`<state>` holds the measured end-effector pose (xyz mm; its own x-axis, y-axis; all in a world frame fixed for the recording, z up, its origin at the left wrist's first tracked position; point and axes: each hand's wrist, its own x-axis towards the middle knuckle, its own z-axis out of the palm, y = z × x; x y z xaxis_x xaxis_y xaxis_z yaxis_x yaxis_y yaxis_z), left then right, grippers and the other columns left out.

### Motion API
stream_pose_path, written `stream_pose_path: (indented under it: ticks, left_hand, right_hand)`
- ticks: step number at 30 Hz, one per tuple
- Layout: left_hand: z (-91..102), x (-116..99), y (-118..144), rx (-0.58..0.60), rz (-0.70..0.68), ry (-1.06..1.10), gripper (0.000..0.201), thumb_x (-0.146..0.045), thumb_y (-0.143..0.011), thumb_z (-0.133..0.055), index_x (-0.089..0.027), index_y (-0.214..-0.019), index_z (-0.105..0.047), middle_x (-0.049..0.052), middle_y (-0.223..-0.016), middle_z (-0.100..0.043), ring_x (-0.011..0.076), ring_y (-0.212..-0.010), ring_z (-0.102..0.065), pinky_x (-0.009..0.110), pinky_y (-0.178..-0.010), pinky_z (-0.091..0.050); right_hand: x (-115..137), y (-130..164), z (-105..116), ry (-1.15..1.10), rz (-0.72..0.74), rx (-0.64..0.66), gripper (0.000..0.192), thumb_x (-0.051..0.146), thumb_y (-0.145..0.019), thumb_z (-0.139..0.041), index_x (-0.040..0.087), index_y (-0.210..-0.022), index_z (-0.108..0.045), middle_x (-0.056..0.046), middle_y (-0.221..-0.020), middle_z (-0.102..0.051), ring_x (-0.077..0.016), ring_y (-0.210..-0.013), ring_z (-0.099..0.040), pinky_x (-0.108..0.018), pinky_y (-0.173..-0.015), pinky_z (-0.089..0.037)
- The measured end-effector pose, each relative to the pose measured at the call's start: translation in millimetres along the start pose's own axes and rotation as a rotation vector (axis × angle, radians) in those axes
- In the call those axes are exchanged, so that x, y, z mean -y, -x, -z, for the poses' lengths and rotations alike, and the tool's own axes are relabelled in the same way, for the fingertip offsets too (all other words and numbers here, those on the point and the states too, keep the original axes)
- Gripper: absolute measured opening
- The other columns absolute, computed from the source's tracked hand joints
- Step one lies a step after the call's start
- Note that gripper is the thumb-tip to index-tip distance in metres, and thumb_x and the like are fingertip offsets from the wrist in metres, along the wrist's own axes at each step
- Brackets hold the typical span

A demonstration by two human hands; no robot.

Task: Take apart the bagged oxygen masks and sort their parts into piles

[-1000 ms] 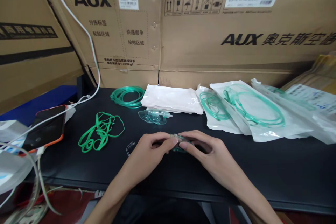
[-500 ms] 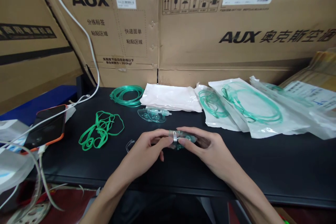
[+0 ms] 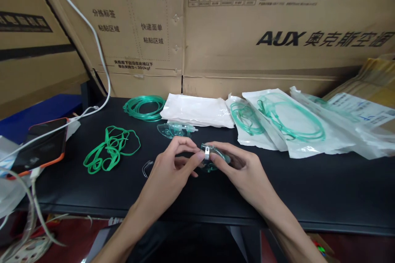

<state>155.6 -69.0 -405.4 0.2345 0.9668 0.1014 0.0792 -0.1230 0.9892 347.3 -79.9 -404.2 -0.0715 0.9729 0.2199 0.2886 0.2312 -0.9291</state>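
A clear green oxygen mask (image 3: 210, 167) is held between my two hands just above the black table. A small silver metal nose clip (image 3: 207, 153) shows on the mask's near side. My right hand (image 3: 239, 158) grips the mask's right side, thumb beside the clip and fingers hidden behind. With thumb and index finger, my left hand (image 3: 174, 160) pinches at the clip's left edge; its other fingers curl loosely. Behind my left hand lies a second clear mask (image 3: 175, 130). To the left are a tangle of green elastic straps (image 3: 112, 152) and thin metal strips (image 3: 147, 168).
A coil of green tubing (image 3: 144, 108) and white packets (image 3: 197, 109) line the back. Bagged tubing sets (image 3: 296, 121) lie at the right. A phone (image 3: 41, 141) with white cables is at the left. Large cardboard boxes (image 3: 222, 49) wall off the table's far side.
My left index finger has lifted from the mask's top edge, and the left fingers are more spread. The mask has tilted slightly in my right hand. The view has shifted a little.
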Motion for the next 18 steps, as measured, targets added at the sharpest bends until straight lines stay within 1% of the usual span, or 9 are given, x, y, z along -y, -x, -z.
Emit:
stream_pose_path:
  ticks: [2, 4, 7, 10, 14, 18]
  left_hand:
    - [-0.4, 0.3, 0.1, 0.013, -0.006, -0.049, 0.021, -0.042, -0.094, -0.070, -0.024, -0.103, -0.065, -0.001, -0.096, -0.073, 0.0155, -0.079, -0.073, 0.025, -0.068, -0.060]
    - [-1.2, 0.7, 0.1, 0.044, -0.046, -0.129, 0.016, -0.040, -0.094, -0.070, -0.025, -0.100, -0.071, -0.001, -0.097, -0.073, 0.0148, -0.081, -0.072, 0.025, -0.072, -0.059]
    - [-3.0, 0.9, 0.2, 0.026, -0.149, -0.230, 0.010, -0.034, -0.096, -0.068, -0.028, -0.098, -0.076, -0.002, -0.111, -0.071, 0.0148, -0.095, -0.070, 0.023, -0.076, -0.055]
    - [-4.4, 0.5, 0.9, -0.005, -0.191, -0.310, 0.014, -0.032, -0.098, -0.065, -0.030, -0.098, -0.079, -0.001, -0.118, -0.068, 0.0160, -0.104, -0.067, 0.023, -0.077, -0.053]
    - [-4.7, -0.4, 1.5, -0.053, -0.167, -0.356, 0.014, -0.032, -0.097, -0.066, -0.031, -0.098, -0.080, 0.000, -0.122, -0.063, 0.0146, -0.096, -0.065, 0.023, -0.073, -0.052]
    - [-5.0, 0.7, 1.5, -0.084, -0.158, -0.384, 0.015, -0.033, -0.097, -0.065, -0.030, -0.096, -0.080, 0.001, -0.125, -0.059, 0.0133, -0.087, -0.063, 0.025, -0.073, -0.052]
  right_hand:
    - [0.4, -0.3, -0.4, 0.008, 0.003, -0.018, 0.024, 0.037, -0.092, -0.071, 0.026, -0.111, -0.078, -0.004, -0.115, -0.078, -0.0264, -0.107, -0.072, -0.038, -0.094, -0.056]
    - [-0.2, -0.8, -0.9, 0.010, 0.004, -0.039, 0.023, 0.038, -0.091, -0.072, 0.027, -0.110, -0.079, -0.003, -0.115, -0.079, -0.0272, -0.109, -0.071, -0.039, -0.094, -0.057]
    - [-1.8, -1.0, -1.8, -0.013, 0.000, -0.048, 0.025, 0.038, -0.091, -0.073, 0.027, -0.112, -0.080, -0.003, -0.118, -0.078, -0.0272, -0.113, -0.071, -0.039, -0.098, -0.056]
    - [-2.4, -0.4, -2.5, -0.007, 0.003, -0.027, 0.027, 0.038, -0.092, -0.072, 0.027, -0.116, -0.079, -0.003, -0.120, -0.077, -0.0264, -0.115, -0.070, -0.037, -0.100, -0.055]
    - [-2.0, 0.3, -2.4, 0.024, 0.001, 0.026, 0.032, 0.040, -0.095, -0.069, 0.030, -0.124, -0.076, -0.004, -0.124, -0.075, -0.0266, -0.116, -0.068, -0.038, -0.098, -0.054]
    - [-3.6, -0.6, -1.7, 0.059, -0.003, 0.068, 0.036, 0.043, -0.095, -0.068, 0.028, -0.127, -0.075, -0.006, -0.117, -0.077, -0.0284, -0.111, -0.068, -0.041, -0.094, -0.055]
